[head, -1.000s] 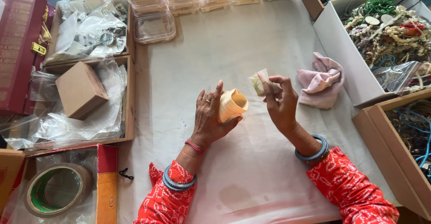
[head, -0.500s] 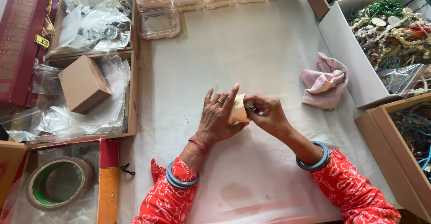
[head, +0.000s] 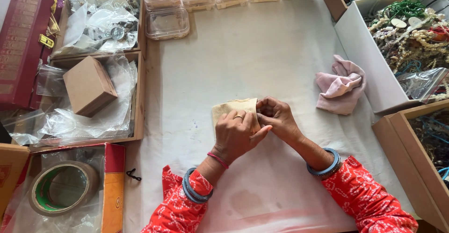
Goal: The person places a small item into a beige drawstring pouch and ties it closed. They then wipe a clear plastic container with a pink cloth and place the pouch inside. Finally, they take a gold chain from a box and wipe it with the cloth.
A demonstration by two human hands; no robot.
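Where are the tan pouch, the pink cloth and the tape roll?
tan pouch (head: 229, 107): head view, on its bare upper left part, above the left hand.
pink cloth (head: 339, 86): head view, on the middle of its crumpled folds.
tape roll (head: 39, 191): head view, on the left side of its ring.

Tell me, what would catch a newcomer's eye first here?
Two hands in the middle of the table: the left hand and right hand press together on a small beige pouch, with bright red sleeves below. At the right, a white box brims with bead strings, and a pink cloth lies beside it. At lower left sits a tape roll.
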